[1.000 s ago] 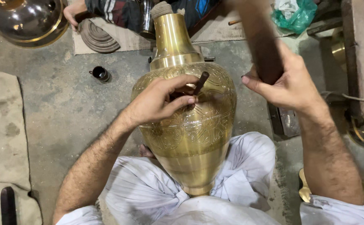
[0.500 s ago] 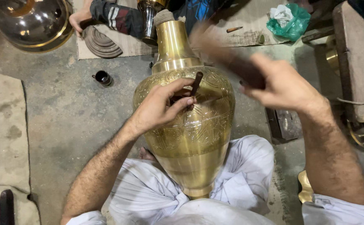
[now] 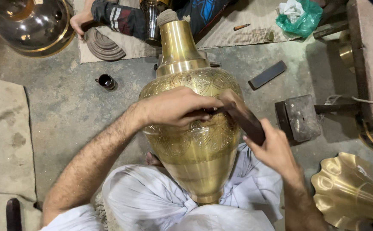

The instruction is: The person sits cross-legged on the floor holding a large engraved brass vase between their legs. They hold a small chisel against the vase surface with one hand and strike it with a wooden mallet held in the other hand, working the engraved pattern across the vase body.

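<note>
A large engraved brass vase (image 3: 195, 141) lies across my lap, neck pointing away from me. My left hand (image 3: 176, 107) rests on its belly and pinches a thin dark chisel (image 3: 208, 111) against the engraved band. My right hand (image 3: 272, 147) grips a dark wooden mallet (image 3: 244, 117), whose head meets the chisel's end over the vase. The chisel's tip is hidden under my fingers.
Another person's hand (image 3: 80, 20) and sleeve work at the top, by a ribbed metal disc (image 3: 104, 45). A big polished brass pot (image 3: 30, 25) sits top left. A small dark cup (image 3: 106, 81), a dark block (image 3: 299, 117), a flat stone (image 3: 267, 75) and a fluted brass piece (image 3: 351, 190) surround me.
My right hand has swung the mallet down from high above the vase onto the chisel. The left hand stays on the vase holding the chisel.
</note>
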Action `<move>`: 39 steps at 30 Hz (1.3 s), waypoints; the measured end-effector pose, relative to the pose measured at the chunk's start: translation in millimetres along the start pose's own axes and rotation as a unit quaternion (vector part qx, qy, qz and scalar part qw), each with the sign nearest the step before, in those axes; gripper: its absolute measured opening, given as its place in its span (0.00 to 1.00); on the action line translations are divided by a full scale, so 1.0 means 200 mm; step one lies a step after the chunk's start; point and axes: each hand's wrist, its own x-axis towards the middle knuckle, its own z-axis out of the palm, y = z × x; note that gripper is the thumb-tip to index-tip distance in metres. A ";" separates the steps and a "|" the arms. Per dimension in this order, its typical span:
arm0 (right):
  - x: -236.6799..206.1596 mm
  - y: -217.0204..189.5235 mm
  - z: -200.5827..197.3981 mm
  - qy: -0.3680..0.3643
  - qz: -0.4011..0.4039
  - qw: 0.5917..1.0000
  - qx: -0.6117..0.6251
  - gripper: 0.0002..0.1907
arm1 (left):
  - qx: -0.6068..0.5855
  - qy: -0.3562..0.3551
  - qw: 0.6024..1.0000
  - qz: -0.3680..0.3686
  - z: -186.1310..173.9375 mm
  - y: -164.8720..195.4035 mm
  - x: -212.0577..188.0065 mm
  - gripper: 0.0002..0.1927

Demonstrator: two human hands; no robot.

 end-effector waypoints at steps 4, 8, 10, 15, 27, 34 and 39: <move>-0.18 0.07 0.08 0.039 0.020 0.999 0.027 0.22 | 0.013 -0.054 0.997 0.044 -0.04 0.02 0.04 0.21; -0.27 0.07 0.12 0.107 -0.060 0.988 0.092 0.23 | 0.012 -0.087 0.994 0.067 -0.07 0.03 0.08 0.20; -0.30 0.05 0.11 0.161 -0.023 0.955 0.246 0.14 | -0.014 -0.091 0.992 0.091 -0.07 0.04 0.10 0.21; -0.28 0.00 0.06 0.223 -0.120 0.966 0.051 0.20 | 0.004 -0.138 0.989 0.054 -0.08 0.07 0.12 0.19; -0.03 -0.10 -0.07 0.150 -0.162 0.949 0.224 0.19 | -0.028 0.011 0.998 0.049 -0.06 0.07 0.00 0.16; 0.15 -0.21 -0.27 0.112 -0.267 0.957 0.022 0.18 | -0.032 0.100 0.994 -0.020 0.00 0.11 -0.07 0.20; 0.27 -0.30 -0.37 0.072 -0.211 0.968 0.112 0.19 | -0.049 0.163 0.984 -0.051 0.06 0.13 -0.13 0.20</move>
